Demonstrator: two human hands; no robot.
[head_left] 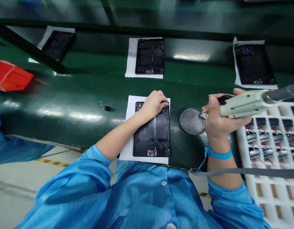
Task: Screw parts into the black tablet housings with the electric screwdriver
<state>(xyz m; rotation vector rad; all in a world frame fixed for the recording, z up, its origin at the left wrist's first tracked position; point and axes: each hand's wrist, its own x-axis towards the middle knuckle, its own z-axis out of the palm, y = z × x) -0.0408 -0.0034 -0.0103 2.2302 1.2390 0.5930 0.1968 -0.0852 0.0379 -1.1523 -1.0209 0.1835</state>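
My left hand [153, 104] lies on the upper right corner of a black tablet back panel [151, 136], fingers curled over its edge. The panel sits on a white sheet [126, 149] on the green conveyor belt [66, 105]. My right hand [220, 122] grips a cream-coloured electric screwdriver [242, 103], which looks like that kind of tool and has a dark cable rising to the right. Its tip points left, touching or nearly touching a round metal mesh disc [191, 121]. A blue strap [218, 153] circles my right wrist.
Several more black panels on white sheets [149, 57] lie farther along the belt. A white foam tray [268, 143] of small metal cylinders with red wires stands at right. A red bin [10, 75] sits at far left, beneath a dark rail. A blue sleeve [13, 149] shows at left.
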